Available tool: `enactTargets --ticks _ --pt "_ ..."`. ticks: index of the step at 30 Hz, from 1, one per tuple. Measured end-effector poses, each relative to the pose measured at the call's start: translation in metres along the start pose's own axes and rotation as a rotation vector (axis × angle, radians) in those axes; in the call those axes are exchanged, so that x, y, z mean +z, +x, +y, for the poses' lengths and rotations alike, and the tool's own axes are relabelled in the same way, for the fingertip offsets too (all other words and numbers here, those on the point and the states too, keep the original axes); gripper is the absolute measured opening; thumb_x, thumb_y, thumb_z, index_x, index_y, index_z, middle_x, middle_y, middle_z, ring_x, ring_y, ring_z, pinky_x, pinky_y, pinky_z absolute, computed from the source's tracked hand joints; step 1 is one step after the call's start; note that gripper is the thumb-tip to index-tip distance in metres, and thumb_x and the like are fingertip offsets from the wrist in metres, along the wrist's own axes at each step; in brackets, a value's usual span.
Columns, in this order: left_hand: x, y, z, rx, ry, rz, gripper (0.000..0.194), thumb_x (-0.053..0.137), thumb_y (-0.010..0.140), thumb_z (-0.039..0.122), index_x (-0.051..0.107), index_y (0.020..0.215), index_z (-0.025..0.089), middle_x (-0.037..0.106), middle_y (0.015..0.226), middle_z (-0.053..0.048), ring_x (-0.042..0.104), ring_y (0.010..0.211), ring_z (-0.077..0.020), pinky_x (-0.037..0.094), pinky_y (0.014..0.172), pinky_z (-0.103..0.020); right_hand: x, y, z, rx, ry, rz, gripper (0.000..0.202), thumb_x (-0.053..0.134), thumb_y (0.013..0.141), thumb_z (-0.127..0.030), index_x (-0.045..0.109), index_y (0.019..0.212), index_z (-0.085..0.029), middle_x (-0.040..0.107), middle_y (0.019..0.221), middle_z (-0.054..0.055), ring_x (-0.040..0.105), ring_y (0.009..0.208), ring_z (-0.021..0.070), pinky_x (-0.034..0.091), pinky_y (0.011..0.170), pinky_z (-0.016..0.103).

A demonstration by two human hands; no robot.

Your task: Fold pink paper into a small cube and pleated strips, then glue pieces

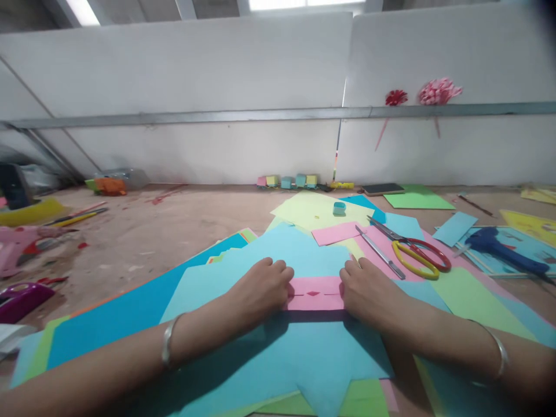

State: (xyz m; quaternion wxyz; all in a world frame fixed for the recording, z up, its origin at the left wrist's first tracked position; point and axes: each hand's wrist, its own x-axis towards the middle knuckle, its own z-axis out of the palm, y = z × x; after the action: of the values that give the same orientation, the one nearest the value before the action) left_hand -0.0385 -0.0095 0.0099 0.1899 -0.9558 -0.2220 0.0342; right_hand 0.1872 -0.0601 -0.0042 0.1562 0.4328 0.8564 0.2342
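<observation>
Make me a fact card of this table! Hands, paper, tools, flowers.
Left hand: holds left end of pink paper
Right hand: holds its right end
Middle mark: darker diamond
Underneath: light-blue paper
Tools at right: scissors with red and yellow handles, silver pen-like tool, blue glue gun
Flowers: red flower and pink flower at the metal rail

A red flower (397,97) and a pink flower (438,91) stand far right at the metal rail (260,115). Small blocks (286,182) sit along the far wall (208,153). A blue glue gun (499,245) lies at right.
</observation>
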Motion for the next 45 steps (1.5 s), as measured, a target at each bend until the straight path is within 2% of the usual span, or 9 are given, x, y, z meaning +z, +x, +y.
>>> enactTargets --ticks 8,14,17,23,26,29,33,38,45 --pt "-0.015 -0.035 -0.014 -0.193 0.071 -0.099 0.028 0.055 0.072 -0.006 0.060 0.055 0.015 0.056 0.065 -0.007 0.052 0.064 -0.0203 0.028 0.051 -0.030 0.009 -0.005 -0.008 0.038 -0.012 0.085 0.022 0.065 0.071 -0.005 0.061 0.054 -0.019 0.053 0.062 0.009 0.043 0.066 0.0218 0.024 0.059 0.034" --pt "-0.041 0.002 -0.019 -0.185 -0.171 0.091 0.012 0.057 0.088 0.021 0.067 0.083 0.017 0.061 0.080 -0.005 0.054 0.073 -0.0178 0.034 0.058 -0.029 0.002 -0.008 -0.012 -0.007 -0.037 0.024 0.017 0.065 0.069 -0.002 0.066 0.062 -0.017 0.053 0.063 0.010 0.046 0.066 0.0236 0.024 0.052 0.033" --pt "-0.031 0.020 -0.006 -0.068 -0.339 -0.025 0.021 0.069 0.081 0.038 0.065 0.073 0.018 0.058 0.074 -0.002 0.052 0.065 -0.0145 0.031 0.054 -0.026 0.006 -0.006 -0.008 0.037 0.045 -0.002 0.015 0.065 0.073 -0.005 0.067 0.064 -0.017 0.058 0.070 0.011 0.051 0.073 0.0253 0.029 0.055 0.033" --pt "-0.005 0.023 0.005 -0.093 -0.240 0.023 0.015 0.052 0.089 0.019 0.066 0.085 0.016 0.061 0.077 -0.006 0.053 0.065 -0.0167 0.032 0.054 -0.028 -0.006 -0.006 0.022 -0.040 0.173 -0.036 0.014 0.067 0.074 -0.005 0.064 0.067 -0.016 0.060 0.069 0.006 0.054 0.070 0.0201 0.028 0.055 0.031" --pt "0.001 0.023 0.004 -0.059 -0.240 0.058 0.015 0.055 0.080 0.012 0.067 0.089 0.016 0.064 0.079 -0.007 0.056 0.068 -0.0187 0.036 0.057 -0.030 -0.022 -0.002 0.029 0.096 0.222 0.115 0.009 0.061 0.081 -0.006 0.065 0.081 -0.014 0.063 0.077 0.008 0.054 0.072 0.0206 0.029 0.057 0.031" --pt "0.007 0.022 0.005 -0.068 -0.273 0.174 0.010 0.057 0.081 0.015 0.066 0.076 0.016 0.064 0.072 -0.005 0.056 0.066 -0.0183 0.038 0.059 -0.031 -0.025 0.004 0.022 0.137 0.368 0.222 0.015 0.064 0.085 -0.025 0.065 0.095 -0.014 0.065 0.088 0.010 0.056 0.079 0.0230 0.032 0.061 0.031" --pt "0.008 0.021 0.004 -0.209 -0.343 0.577 0.016 0.054 0.092 0.029 0.066 0.089 0.018 0.066 0.083 -0.007 0.059 0.081 -0.0212 0.045 0.073 -0.036 -0.012 0.008 0.016 0.169 0.640 0.196 0.015 0.057 0.084 -0.020 0.063 0.071 -0.017 0.064 0.071 0.004 0.051 0.063 0.0153 0.029 0.058 0.027" --pt "-0.005 0.023 -0.002 -0.695 -0.989 0.889 0.050 0.063 0.084 0.048 0.049 0.121 0.018 0.056 0.124 -0.016 0.054 0.114 -0.0269 0.046 0.094 -0.045 -0.009 0.011 0.030 0.542 1.090 0.434 0.028 0.050 0.084 -0.026 0.045 0.057 -0.019 0.047 0.054 -0.003 0.041 0.053 0.0115 0.028 0.051 0.025" --pt "-0.019 0.028 0.033 -0.487 -2.062 0.468 0.053 0.067 0.078 0.045 0.055 0.119 0.013 0.066 0.112 -0.015 0.063 0.102 -0.0271 0.052 0.084 -0.038 -0.024 0.010 0.012 0.567 1.440 0.378 0.016 0.056 0.075 -0.033 0.054 0.068 -0.019 0.055 0.064 -0.001 0.047 0.059 0.0139 0.036 0.051 0.024"
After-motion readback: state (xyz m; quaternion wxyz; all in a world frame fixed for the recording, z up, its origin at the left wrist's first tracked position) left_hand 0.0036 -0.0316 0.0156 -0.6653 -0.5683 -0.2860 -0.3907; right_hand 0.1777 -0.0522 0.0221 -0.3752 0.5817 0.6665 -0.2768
